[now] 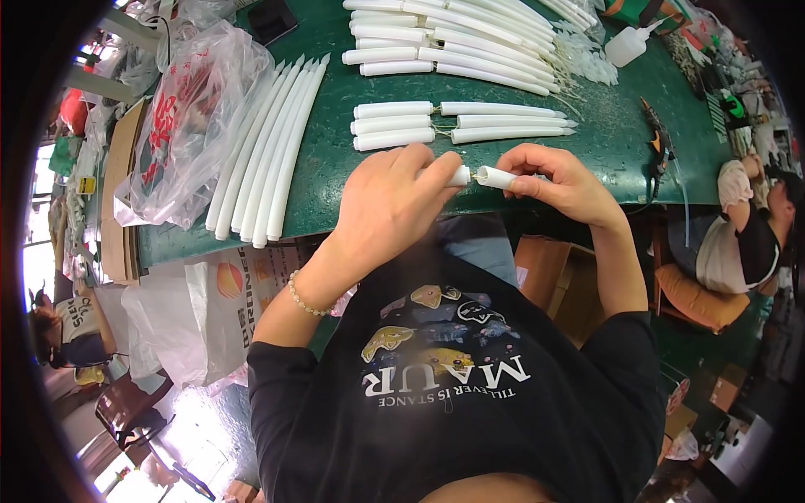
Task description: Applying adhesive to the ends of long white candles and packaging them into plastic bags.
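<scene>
Near the front edge of the green table, my left hand (394, 197) is closed around a short white tube (459, 176), mostly hidden by the fingers. My right hand (570, 180) pinches a white candle tube (495, 177) by its open end; the rest of it is hidden behind the hand. A small gap with thin wire lies between the two pieces. Just beyond my hands, three short white tubes (392, 124) lie in line with three pointed candle tubes (511, 121), thin wires between them. Farther back is a pile of similar white candle pieces (470, 38).
Several long white candles (268, 159) lie at left beside a clear plastic bag (197, 117). A black and orange hand tool (658, 151), a white squeeze bottle (629, 46) and a heap of small translucent pieces (583, 54) lie at right. Another person (729, 239) sits at far right.
</scene>
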### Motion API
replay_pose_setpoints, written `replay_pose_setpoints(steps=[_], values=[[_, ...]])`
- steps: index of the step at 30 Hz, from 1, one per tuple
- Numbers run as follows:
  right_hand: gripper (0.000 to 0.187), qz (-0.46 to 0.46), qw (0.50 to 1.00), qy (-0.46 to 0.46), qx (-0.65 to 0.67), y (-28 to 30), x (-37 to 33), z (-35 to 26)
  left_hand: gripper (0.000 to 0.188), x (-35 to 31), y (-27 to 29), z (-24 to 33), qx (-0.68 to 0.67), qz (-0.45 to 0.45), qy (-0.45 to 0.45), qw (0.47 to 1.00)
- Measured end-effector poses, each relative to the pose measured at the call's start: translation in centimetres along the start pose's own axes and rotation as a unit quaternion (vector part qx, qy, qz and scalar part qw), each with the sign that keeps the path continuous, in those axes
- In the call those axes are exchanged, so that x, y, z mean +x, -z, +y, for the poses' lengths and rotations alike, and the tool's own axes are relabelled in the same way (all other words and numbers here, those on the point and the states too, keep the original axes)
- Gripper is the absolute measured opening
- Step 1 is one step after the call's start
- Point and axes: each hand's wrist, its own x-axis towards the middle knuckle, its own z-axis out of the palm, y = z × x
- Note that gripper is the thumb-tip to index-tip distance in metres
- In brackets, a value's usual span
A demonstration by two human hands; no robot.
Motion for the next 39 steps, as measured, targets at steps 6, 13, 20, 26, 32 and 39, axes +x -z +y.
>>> replay_pose_setpoints(steps=[6, 13, 20, 26, 32, 39], values=[[0.021, -0.001, 1.000, 0.007, 0.000, -0.1, 0.0, -0.2, 0.030, -0.1, 0.0, 0.0, 0.032, -0.019, -0.012, 0.999], [0.021, 0.000, 1.000, 0.004, 0.024, -0.1, 0.0, -0.2, 0.032, 0.1, -0.2, 0.2, 0.001, 0.053, -0.027, 0.998], [0.022, -0.005, 1.000, 0.009, 0.024, -0.2, 0.0, -0.3, 0.041, -0.9, 0.0, 0.2, -0.020, -0.041, 0.027, 0.999], [0.022, -0.010, 1.000, -0.008, 0.006, -0.3, 0.0, -0.5, 0.043, -0.1, -0.2, 1.0, -0.010, 0.017, 0.017, 1.000], [0.023, -0.017, 0.999, -0.005, 0.043, -0.4, 0.0, -0.5, 0.042, -0.3, -0.8, 0.9, -0.022, 0.051, 0.004, 0.998], [0.024, -0.034, 0.996, 0.005, 0.079, -0.5, -0.1, -0.4, 0.035, -1.0, -1.5, 0.2, -0.160, 0.014, -0.001, 0.987]])
